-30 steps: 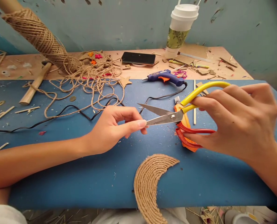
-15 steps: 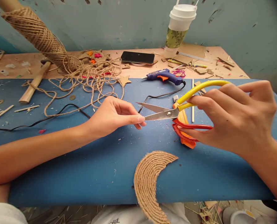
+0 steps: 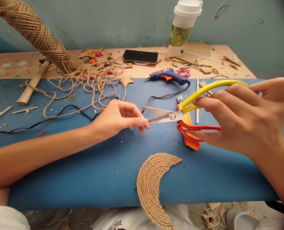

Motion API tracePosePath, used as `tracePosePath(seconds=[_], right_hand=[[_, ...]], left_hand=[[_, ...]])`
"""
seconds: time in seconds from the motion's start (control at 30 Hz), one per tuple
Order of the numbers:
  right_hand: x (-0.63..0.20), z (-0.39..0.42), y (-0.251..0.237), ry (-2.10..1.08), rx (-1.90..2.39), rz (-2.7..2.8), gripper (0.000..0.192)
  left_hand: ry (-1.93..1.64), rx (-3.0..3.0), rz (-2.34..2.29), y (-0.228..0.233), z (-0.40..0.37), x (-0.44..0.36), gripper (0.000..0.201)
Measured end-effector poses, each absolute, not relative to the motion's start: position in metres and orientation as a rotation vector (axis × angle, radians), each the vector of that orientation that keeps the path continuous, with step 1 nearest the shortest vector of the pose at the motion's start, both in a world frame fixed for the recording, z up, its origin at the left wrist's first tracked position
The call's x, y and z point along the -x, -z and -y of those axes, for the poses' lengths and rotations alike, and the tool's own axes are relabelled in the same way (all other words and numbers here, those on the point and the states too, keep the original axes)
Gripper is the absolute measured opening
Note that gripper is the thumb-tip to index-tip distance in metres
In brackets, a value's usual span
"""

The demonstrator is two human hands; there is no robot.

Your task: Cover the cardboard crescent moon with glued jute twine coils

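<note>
My right hand has its fingers through the handles of a pair of scissors, one handle yellow and the other red. The blades point left and stand partly apart. My left hand pinches the tip of the lower blade between thumb and fingers; whether anything small is in that pinch I cannot tell. Below both hands lies a crescent covered in rows of twine, its lower end reaching past the table's front edge. Beneath the scissors, partly hidden by them, is an orange tool.
A twine spool leans at the back left above tangled twine and a wooden-handled hammer. Farther back are a phone, a blue glue gun with a trailing cord, a cardboard star and a lidded cup.
My right hand has moved slightly right with the scissor handles, and the blades look a little closer together. My left hand keeps its pinch on the tip. The view has shifted a little.
</note>
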State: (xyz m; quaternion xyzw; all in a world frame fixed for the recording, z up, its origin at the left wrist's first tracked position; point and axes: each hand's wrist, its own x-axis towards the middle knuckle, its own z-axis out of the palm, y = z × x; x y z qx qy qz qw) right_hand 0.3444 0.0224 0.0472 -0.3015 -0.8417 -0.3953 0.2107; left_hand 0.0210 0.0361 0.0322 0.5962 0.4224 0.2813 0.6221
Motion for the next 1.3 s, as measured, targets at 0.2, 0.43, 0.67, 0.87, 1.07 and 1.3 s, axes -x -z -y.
tracePosePath(seconds=[0.2, 0.43, 0.67, 0.87, 1.07, 1.3], right_hand=[[-0.347, -0.028, -0.051, 1.063, 0.774, 2.245, 0.043], [-0.353, -0.029, -0.054, 1.054, 0.778, 2.273, 0.044], [-0.357, -0.027, -0.051, 1.024, 0.790, 2.278, 0.040], [-0.355, -0.022, -0.055, 0.999, 0.783, 2.298, 0.034], [-0.351, -0.019, -0.057, 1.002, 0.780, 2.322, 0.038], [-0.349, -0.016, -0.058, 0.962, 0.804, 2.384, 0.048]], left_hand=[[-0.788, -1.356, -0.978, -0.035, -0.026, -0.024, 0.024], [-1.047, -1.269, -1.040, -0.036, -0.041, -0.022, 0.020], [-0.754, -1.422, -0.786, -0.037, -0.040, -0.019, 0.024], [-0.565, -1.490, -0.720, -0.048, -0.036, -0.018, 0.014], [-0.518, -1.487, -0.724, -0.048, -0.040, -0.018, 0.026], [-0.486, -1.384, -0.750, -0.044, -0.043, -0.019, 0.032]])
